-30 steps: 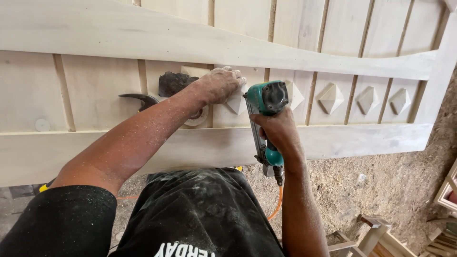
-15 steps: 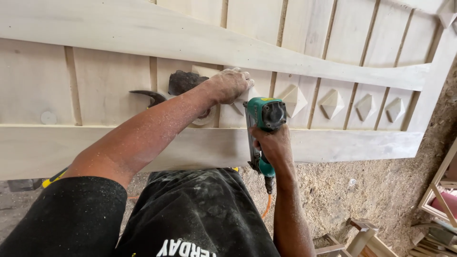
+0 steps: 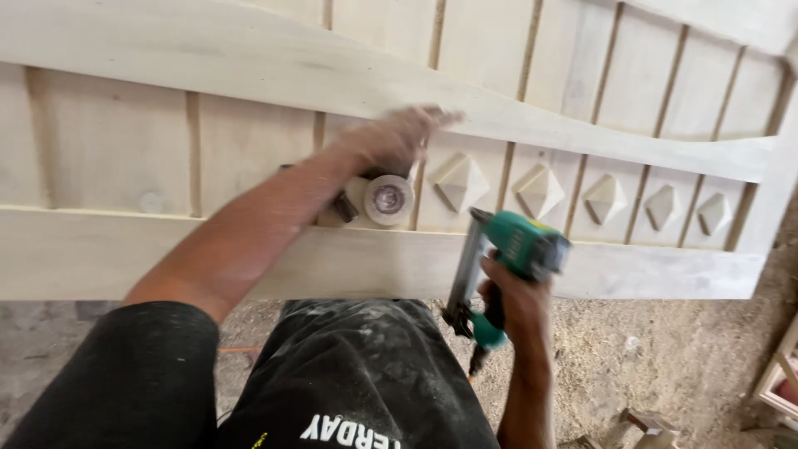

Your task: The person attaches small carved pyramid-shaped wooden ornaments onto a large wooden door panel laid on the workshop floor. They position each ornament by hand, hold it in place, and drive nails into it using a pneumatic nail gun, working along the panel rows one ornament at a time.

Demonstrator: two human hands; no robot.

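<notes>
— What had changed by then?

— Half a second before, our right hand (image 3: 519, 303) had the green nail gun (image 3: 509, 264) nosed up against the slats beside our left hand (image 3: 397, 137). Now we had drawn the gun back off the face of the wooden panel (image 3: 249, 58); it hung tilted over the panel's lower rail (image 3: 125, 254), its nose pointing down and away. Our left hand had also shifted, blurred with motion, up near the curved upper rail (image 3: 582, 133).

— And what did we make of that?

— We judged the shot there was over and the hands were moving on, though that was only our reading.

— How were the fingers?

— The right fingers were wrapped tight round the gun's grip. The left fingers (image 3: 432, 118) were spread fairly flat against the wood; whether they pinched anything, we could not tell through the blur.

— What lay under that hand?

— A round, disc-like thing (image 3: 388, 199) with a dark part beside it, resting on the panel just above the lower rail; its kind was unclear to us.

— Counts?

— One nail gun, one panel, one round thing, and five raised diamond blocks (image 3: 460, 181) in a row toward the panel's right edge, one per slat gap. Two hands, both ours.
</notes>
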